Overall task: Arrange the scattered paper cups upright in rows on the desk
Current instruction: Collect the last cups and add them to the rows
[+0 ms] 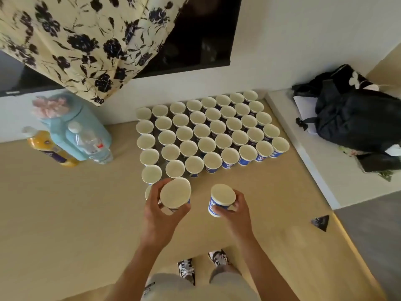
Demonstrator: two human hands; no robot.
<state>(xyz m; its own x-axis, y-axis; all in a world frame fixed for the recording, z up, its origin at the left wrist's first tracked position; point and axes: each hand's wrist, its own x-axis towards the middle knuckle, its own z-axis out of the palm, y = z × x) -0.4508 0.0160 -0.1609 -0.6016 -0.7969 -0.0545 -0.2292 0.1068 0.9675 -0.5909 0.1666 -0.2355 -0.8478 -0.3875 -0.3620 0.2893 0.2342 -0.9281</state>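
Note:
Several rows of upright blue-and-white paper cups [206, 131] stand packed together on the tan desk [65, 213], reaching back to the wall. My left hand [160, 216] grips one upright cup [175, 193] just in front of the nearest row's left end. Behind that hand, the rim of another cup [148, 191] peeks out at the row's left edge. My right hand [234, 211] holds a second upright cup [221, 199] a little to the right, apart from the rows.
A pale blue flask [73, 127], a clear water bottle [91, 144] and a yellow bottle [50, 151] stand at the left. A black backpack [355, 118] lies on a white ledge at right. A floral curtain [86, 40] hangs above. A small black triangle [320, 222] lies near the desk's right edge.

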